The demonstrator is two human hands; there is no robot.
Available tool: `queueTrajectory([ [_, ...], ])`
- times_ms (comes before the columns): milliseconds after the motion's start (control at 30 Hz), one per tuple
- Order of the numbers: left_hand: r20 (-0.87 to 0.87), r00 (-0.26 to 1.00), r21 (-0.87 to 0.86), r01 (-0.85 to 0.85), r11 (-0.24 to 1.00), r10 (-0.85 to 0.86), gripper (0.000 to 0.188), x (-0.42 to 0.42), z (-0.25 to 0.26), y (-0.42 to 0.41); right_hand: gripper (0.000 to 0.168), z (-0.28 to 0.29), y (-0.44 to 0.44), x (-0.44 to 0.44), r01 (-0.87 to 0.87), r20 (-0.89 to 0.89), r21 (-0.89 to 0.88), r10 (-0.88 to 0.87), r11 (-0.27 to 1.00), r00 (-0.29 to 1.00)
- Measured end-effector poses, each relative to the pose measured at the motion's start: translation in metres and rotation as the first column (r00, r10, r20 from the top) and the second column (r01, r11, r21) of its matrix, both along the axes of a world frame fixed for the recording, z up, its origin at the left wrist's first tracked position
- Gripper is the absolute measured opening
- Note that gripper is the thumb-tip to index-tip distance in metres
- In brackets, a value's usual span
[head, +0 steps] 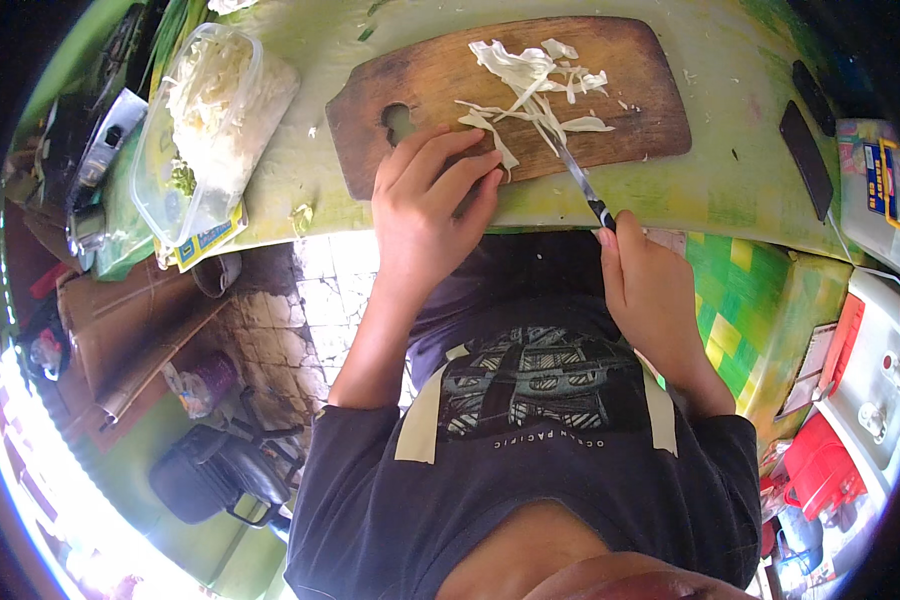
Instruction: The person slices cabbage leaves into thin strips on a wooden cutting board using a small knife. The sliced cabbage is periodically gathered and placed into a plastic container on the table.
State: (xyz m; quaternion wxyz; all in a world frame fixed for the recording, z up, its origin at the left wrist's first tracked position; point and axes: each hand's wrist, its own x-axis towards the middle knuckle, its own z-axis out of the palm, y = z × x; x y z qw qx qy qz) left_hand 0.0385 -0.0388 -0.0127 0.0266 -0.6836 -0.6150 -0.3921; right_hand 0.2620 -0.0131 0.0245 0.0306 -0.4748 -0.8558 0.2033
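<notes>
My right hand (649, 289) grips the dark handle of a kitchen knife (574, 169). Its blade points up and left across the board's near edge, with the tip among shredded pale cabbage strips (529, 112). My left hand (435, 187) rests on the left part of the wooden cutting board (435, 82), fingers bent and slightly apart. Those fingertips touch or nearly touch a cabbage strip (504, 146); I cannot tell whether they press on it. A larger crumpled piece of cabbage leaf (514, 64) lies toward the board's far side.
Left of the board, a clear plastic container (259, 56) of shredded cabbage lies tilted on the green-yellow tablecloth (307, 176). Dark phone-like objects (806, 157) and a lidded plastic box (870, 195) are at the right. Below left are cardboard (135, 322) and a black chair (210, 476).
</notes>
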Motion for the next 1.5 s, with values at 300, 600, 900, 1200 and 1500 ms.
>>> queueTrajectory([
  [300,-0.103,0.991,-0.055,0.077,0.995,-0.083,0.022,0.010,0.013,0.019,0.021,0.005,0.000,0.017,0.106,-0.158,-0.075,-0.116,0.992,0.981],
  [600,-0.132,0.991,0.015,-0.013,1.000,0.015,0.020,0.002,0.025,0.053,0.018,0.009,0.004,0.027,0.155,-0.243,-0.044,-0.161,0.987,0.957],
  [900,-0.192,0.981,-0.062,0.006,0.998,-0.018,0.021,-0.004,0.021,0.068,0.018,0.007,0.002,0.029,0.159,-0.297,-0.125,-0.190,0.979,0.936],
  [1200,0.202,0.978,0.022,-0.050,0.998,0.045,0.010,-0.019,0.029,0.064,0.018,0.004,0.001,0.029,0.166,-0.326,-0.144,-0.205,0.976,0.923],
  [1500,0.506,0.851,-0.155,-0.066,0.986,0.137,0.015,-0.019,0.028,0.055,0.016,0.004,0.000,0.021,0.158,-0.348,-0.125,-0.193,0.979,0.918],
])
